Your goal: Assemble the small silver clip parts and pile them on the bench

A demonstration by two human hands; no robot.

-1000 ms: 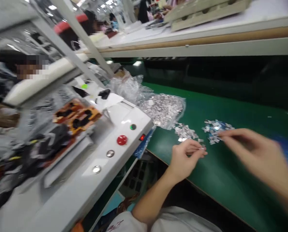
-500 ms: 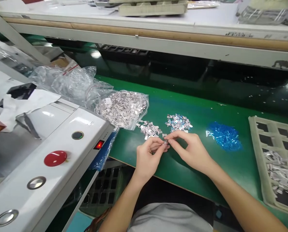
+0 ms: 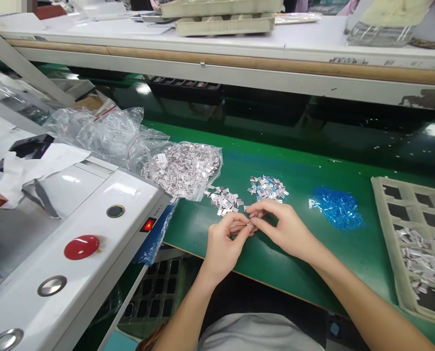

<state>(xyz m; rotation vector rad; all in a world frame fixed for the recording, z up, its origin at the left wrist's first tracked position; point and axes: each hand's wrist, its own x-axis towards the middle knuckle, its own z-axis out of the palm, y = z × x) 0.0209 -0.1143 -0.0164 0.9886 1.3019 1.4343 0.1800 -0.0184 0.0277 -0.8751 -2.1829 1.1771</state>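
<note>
Near the front edge of the green worktop [image 3: 268, 265], left hand [image 3: 222, 246] pinches a small silvery piece [image 3: 250, 224] between thumb and fingers; right hand [image 3: 285, 226] has its fingertips right up against it. Can't tell if the right grips the piece or only touches: fingers hide most of it. Reads as fine two-handed fingertip work. I'd let the left do the clamping, light and on the edges, since a part that small probably bends or slips easily, and give the right all the movement. Keep it low over bare green so a drop shows. Just beyond the left fingers: loose silvery pile [image 3: 224, 201]; keep knuckles off it. Off right, compartment tray [image 3: 387, 239] with pieces in some pockets; left of it, blue plastic strips [image 3: 339, 208], best kept separate. Farther: blue-flecked pile [image 3: 267, 188] beyond the right hand, clear bag of pieces [image 3: 188, 168] to its left.
</note>
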